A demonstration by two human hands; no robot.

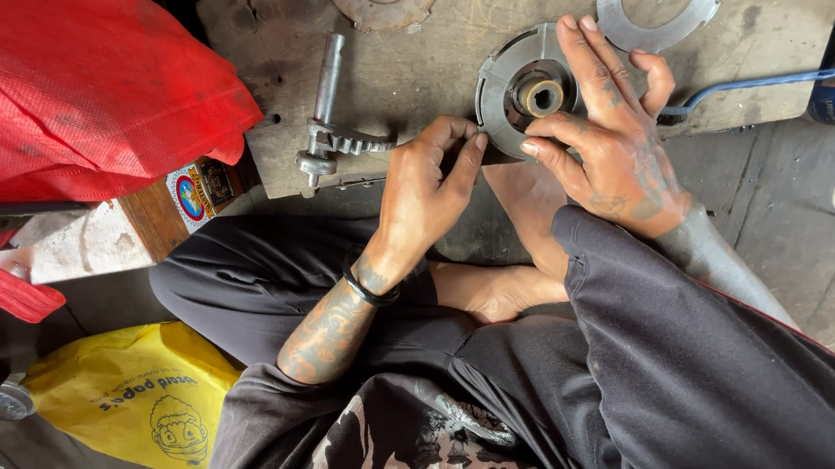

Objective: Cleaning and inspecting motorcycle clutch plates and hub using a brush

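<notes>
The right hand (616, 140) hides the round metal hub (518, 86)'s right side; beyond it, a ring plate (655, 22) is cut off.

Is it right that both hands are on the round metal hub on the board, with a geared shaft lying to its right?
Not quite. The head view shows both the left hand and right hand on the round metal hub on the board, but the geared shaft lies to its left, not its right.
</notes>
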